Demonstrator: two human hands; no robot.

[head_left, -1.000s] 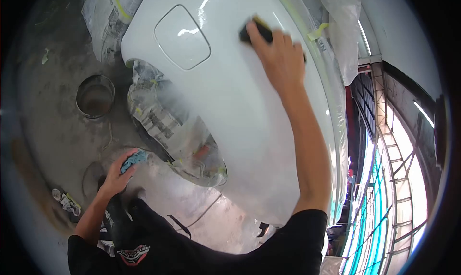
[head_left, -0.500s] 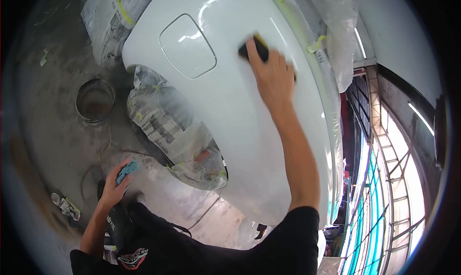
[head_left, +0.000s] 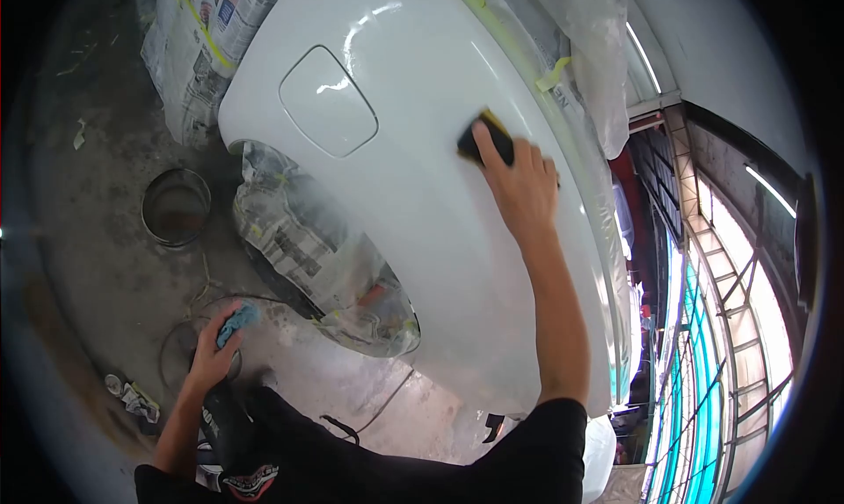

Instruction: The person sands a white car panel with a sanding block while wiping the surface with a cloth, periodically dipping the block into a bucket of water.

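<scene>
My right hand (head_left: 525, 187) grips a black sanding block (head_left: 489, 143) with a yellowish edge. The block lies flat against the glossy white car body panel (head_left: 422, 214), to the right of the fuel flap (head_left: 329, 101). Over the floor at lower left, my left hand (head_left: 211, 350) is closed around a crumpled blue cloth (head_left: 237, 323), clear of the car. Newspaper and plastic masking (head_left: 308, 249) covers the wheel opening between the two hands.
A dark bucket (head_left: 176, 207) stands on the grey floor at left. Newspaper sheeting (head_left: 207, 55) hangs at the car's end, and clear plastic (head_left: 580, 38) with yellow tape covers the upper side. A cable (head_left: 387, 400) and some litter (head_left: 136, 398) lie on the floor.
My right hand has slid the sanding block along the white panel, nearer to me and away from the fuel flap. The left hand still holds the cloth, and the view has shifted slightly.
</scene>
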